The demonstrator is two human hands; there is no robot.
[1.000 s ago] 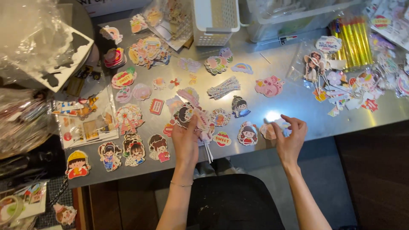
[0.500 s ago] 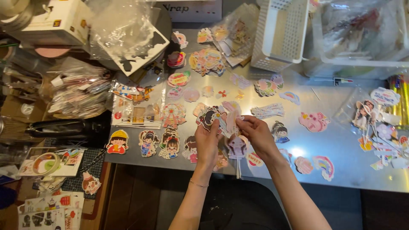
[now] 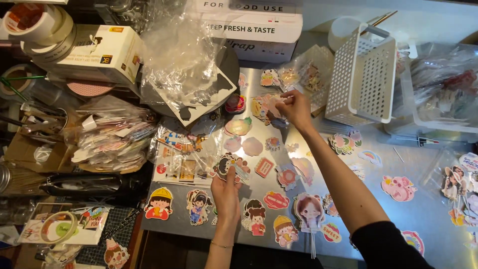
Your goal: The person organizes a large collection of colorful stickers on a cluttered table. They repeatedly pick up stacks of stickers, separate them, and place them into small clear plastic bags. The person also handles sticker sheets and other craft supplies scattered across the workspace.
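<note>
Hands apart: left hand (image 3: 225, 185) pinches a cartoon cutout (image 3: 230, 164), right hand (image 3: 295, 107) grips topper stack (image 3: 266, 106); lift gently, avoiding bent sticks.

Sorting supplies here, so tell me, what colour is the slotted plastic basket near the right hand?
White, clearest in the head view: the basket beside the right hand.
</note>
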